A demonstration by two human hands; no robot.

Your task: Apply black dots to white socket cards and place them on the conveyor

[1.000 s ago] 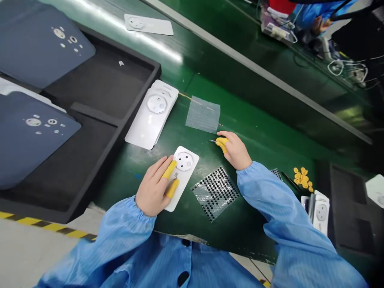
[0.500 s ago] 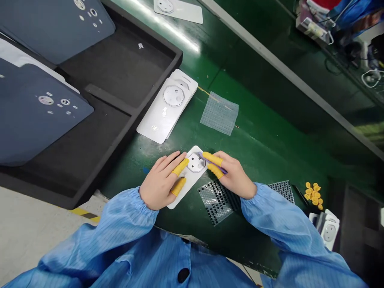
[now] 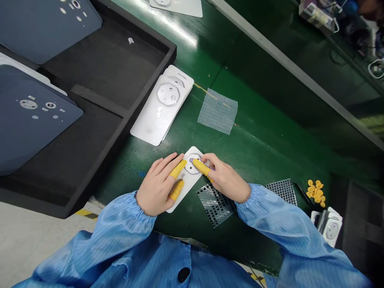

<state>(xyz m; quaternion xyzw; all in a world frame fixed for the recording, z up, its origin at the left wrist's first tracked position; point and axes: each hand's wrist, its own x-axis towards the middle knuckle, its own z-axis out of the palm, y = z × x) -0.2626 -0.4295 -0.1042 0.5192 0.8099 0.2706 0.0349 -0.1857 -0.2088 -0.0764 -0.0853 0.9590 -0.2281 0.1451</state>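
A white panel point(image 3: 183, 187) with an octagonal ring and small holes near its upper end lies slanted on the green table. My left hand point(image 3: 162, 180), with yellow finger covers on two fingers, rests spread over the panel's left edge. My right hand point(image 3: 223, 176), also in yellow finger covers, is closed around a thin purple tool point(image 3: 191, 160). The tool's tip is at the ring's upper part, and a yellow-covered finger lies along it. Just below my right hand is a clear sheet of black dots point(image 3: 214, 208), partly hidden by it.
White panels point(image 3: 148, 116) are stacked beyond my left hand, beside a black tray point(image 3: 120, 136) with dark blue panels point(image 3: 33, 116). Bubble wrap point(image 3: 218, 111) lies ahead. On the right are a dotted sheet point(image 3: 282, 192), yellow finger covers point(image 3: 316, 193) and more white panels point(image 3: 331, 229).
My right hand has moved left with the purple tool, its tip shifting from the ring's right side towards its upper left. The camera view has shifted slightly. My left hand stays on the panel.
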